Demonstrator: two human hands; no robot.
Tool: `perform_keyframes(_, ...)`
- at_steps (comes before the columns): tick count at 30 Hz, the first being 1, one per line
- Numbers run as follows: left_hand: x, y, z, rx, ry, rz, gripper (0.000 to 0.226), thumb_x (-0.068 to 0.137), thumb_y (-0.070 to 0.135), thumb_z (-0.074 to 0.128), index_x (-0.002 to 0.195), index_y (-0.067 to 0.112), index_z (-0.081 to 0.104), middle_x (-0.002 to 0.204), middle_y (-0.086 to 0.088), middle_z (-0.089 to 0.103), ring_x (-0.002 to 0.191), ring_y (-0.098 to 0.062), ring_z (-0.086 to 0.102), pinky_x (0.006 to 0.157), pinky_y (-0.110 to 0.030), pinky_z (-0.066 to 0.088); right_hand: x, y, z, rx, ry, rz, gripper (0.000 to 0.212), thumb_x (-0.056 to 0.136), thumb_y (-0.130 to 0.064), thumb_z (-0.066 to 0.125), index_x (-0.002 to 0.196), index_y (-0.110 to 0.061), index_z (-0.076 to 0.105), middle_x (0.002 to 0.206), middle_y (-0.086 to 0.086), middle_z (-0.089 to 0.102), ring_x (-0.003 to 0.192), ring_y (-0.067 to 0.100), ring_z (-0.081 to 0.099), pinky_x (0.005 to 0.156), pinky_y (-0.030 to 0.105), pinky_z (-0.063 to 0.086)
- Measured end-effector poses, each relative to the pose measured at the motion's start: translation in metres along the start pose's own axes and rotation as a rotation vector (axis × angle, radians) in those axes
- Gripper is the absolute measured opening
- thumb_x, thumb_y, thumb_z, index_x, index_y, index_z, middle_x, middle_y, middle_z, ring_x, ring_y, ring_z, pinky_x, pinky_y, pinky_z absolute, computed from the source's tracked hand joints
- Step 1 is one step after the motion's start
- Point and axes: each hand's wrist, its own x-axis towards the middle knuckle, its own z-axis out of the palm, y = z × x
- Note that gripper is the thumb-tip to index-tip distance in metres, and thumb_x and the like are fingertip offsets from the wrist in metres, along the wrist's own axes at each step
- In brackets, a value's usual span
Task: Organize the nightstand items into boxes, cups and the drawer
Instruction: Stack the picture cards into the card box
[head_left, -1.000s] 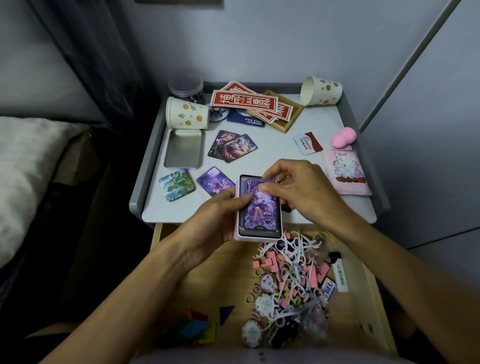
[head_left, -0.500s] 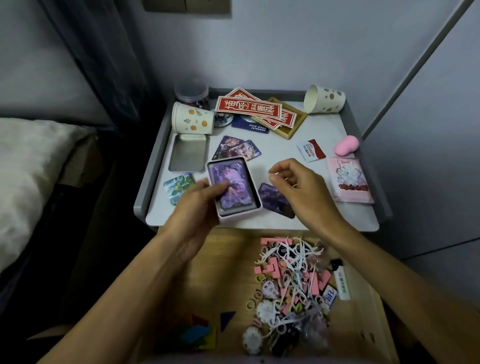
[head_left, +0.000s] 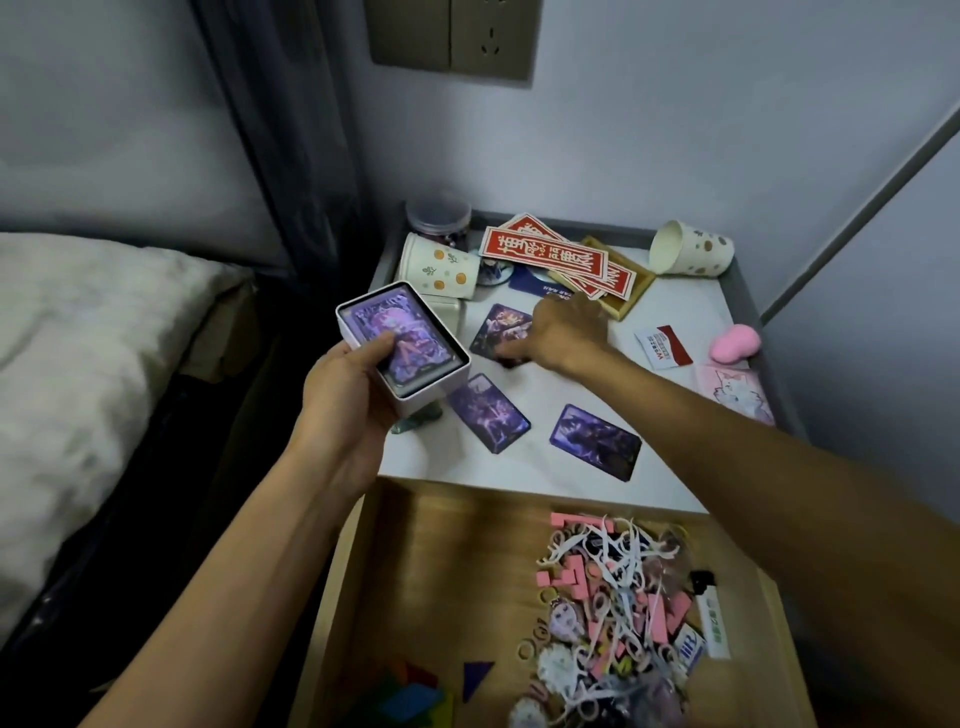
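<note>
My left hand (head_left: 347, 387) holds a small white tin (head_left: 436, 396) above the nightstand's left edge, thumb on the purple cards (head_left: 402, 338) stacked inside. My right hand (head_left: 561, 330) reaches over the top and its fingers lie on a pair of dark cards (head_left: 501, 325) in the middle; whether it grips them is hidden. Two more purple cards, one (head_left: 488, 413) near the tin and one (head_left: 595, 441) near the front, lie flat. The open wooden drawer (head_left: 457, 545) below holds pink blocks and white floss picks (head_left: 613, 587).
Two paper cups lie tipped over, one (head_left: 441, 267) at back left and one (head_left: 691, 249) at back right. Red paper strips (head_left: 545, 254) cover a wooden box. A jar (head_left: 439, 221), a pink egg-shaped sponge (head_left: 735, 343), sachets (head_left: 662, 345) and a raised grey rim (head_left: 769, 338) border the top. A bed (head_left: 78, 338) stands left.
My left hand lifted the tin left and up. My right hand left the tin and reached forward onto the cards in the middle of the nightstand. The view tilted up.
</note>
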Motion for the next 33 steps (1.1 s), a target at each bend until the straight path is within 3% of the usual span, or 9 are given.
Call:
perform_keyframes(7, 0.002, 0.011, -0.005, -0.024, -0.002, -0.013, 0.03, 0.098, 0.012, 0.055, 0.128, 0.007, 0.059, 0.107, -0.011, 0.075, 0.088, -0.022, 0.075, 0.076, -0.038, 0.062, -0.004, -0.016, -0.008, 0.087, -0.072, 0.084, 0.123, 0.062, -0.052, 0.088, 0.152, -0.006, 0.018, 0.157, 0.021, 0.019, 0.141, 0.039, 0.028, 0.11, 0.046, 0.033)
perform_keyframes(12, -0.001, 0.015, -0.008, -0.02, 0.0, -0.003, 0.029, 0.098, 0.012, 0.055, 0.126, 0.007, 0.06, 0.106, -0.01, 0.075, 0.09, -0.023, 0.075, 0.083, -0.041, 0.06, 0.001, 0.003, -0.011, 0.326, 0.024, -0.058, 0.082, 0.071, -0.029, 0.088, 0.138, -0.013, 0.043, 0.141, 0.014, 0.043, 0.123, 0.03, 0.049, 0.096, 0.038, 0.048)
perform_keyframes(15, -0.001, 0.017, -0.01, -0.029, 0.003, -0.001, 0.029, 0.098, 0.011, 0.055, 0.127, 0.006, 0.06, 0.106, -0.011, 0.075, 0.092, -0.025, 0.074, 0.086, -0.044, 0.059, 0.004, 0.008, -0.023, 0.502, -0.127, -0.156, 0.065, 0.079, -0.019, 0.08, 0.137, -0.014, 0.05, 0.127, 0.002, 0.053, 0.1, 0.018, 0.057, 0.074, 0.027, 0.05)
perform_keyframes(17, -0.001, 0.017, -0.01, -0.022, 0.001, -0.006, 0.029, 0.098, 0.012, 0.055, 0.127, 0.007, 0.06, 0.105, -0.011, 0.075, 0.091, -0.025, 0.074, 0.086, -0.044, 0.059, 0.006, 0.005, -0.026, 0.503, -0.188, -0.197, 0.065, 0.082, -0.016, 0.078, 0.141, -0.012, 0.049, 0.129, 0.006, 0.055, 0.096, 0.016, 0.058, 0.072, 0.025, 0.048)
perform_keyframes(20, 0.0, 0.017, -0.009, -0.027, -0.006, -0.015, 0.029, 0.098, 0.012, 0.055, 0.126, 0.008, 0.06, 0.105, -0.01, 0.076, 0.089, -0.024, 0.075, 0.083, -0.042, 0.06, 0.012, -0.002, -0.021, 0.387, -0.163, -0.219, 0.069, 0.08, -0.023, 0.081, 0.141, -0.013, 0.05, 0.139, 0.009, 0.054, 0.116, 0.024, 0.055, 0.088, 0.029, 0.044)
perform_keyframes(24, 0.002, 0.017, -0.007, -0.036, -0.018, -0.019, 0.027, 0.098, 0.012, 0.055, 0.125, 0.008, 0.06, 0.104, -0.01, 0.076, 0.089, -0.024, 0.075, 0.077, -0.039, 0.062, 0.015, -0.007, -0.015, 0.18, -0.147, -0.195, 0.091, 0.068, -0.046, 0.086, 0.142, -0.017, 0.042, 0.141, 0.007, 0.044, 0.119, 0.025, 0.05, 0.093, 0.036, 0.046)
perform_keyframes(28, 0.0, 0.014, -0.008, -0.023, -0.009, -0.022, 0.029, 0.097, 0.012, 0.057, 0.126, 0.008, 0.06, 0.107, -0.011, 0.075, 0.091, -0.025, 0.074, 0.087, -0.045, 0.059, 0.016, -0.014, -0.012, 0.019, -0.169, -0.133, 0.106, 0.066, -0.05, 0.086, 0.148, -0.012, 0.03, 0.153, 0.014, 0.025, 0.136, 0.034, 0.037, 0.106, 0.043, 0.041)
perform_keyframes(30, 0.0, 0.014, -0.007, -0.016, -0.008, -0.022, 0.03, 0.096, 0.013, 0.057, 0.126, 0.007, 0.06, 0.107, -0.012, 0.075, 0.09, -0.025, 0.074, 0.089, -0.046, 0.058, 0.018, -0.017, -0.012, -0.014, -0.182, -0.118, 0.107, 0.066, -0.051, 0.086, 0.147, -0.009, 0.031, 0.154, 0.015, 0.025, 0.138, 0.035, 0.034, 0.107, 0.043, 0.04)
perform_keyframes(33, 0.0, 0.012, -0.006, -0.012, -0.004, -0.019, 0.031, 0.096, 0.014, 0.058, 0.125, 0.006, 0.059, 0.106, -0.013, 0.075, 0.088, -0.025, 0.074, 0.088, -0.046, 0.058, 0.019, -0.018, -0.012, 0.057, -0.163, -0.111, 0.097, 0.057, -0.048, 0.091, 0.133, -0.007, 0.046, 0.138, 0.014, 0.047, 0.123, 0.033, 0.048, 0.092, 0.037, 0.047)
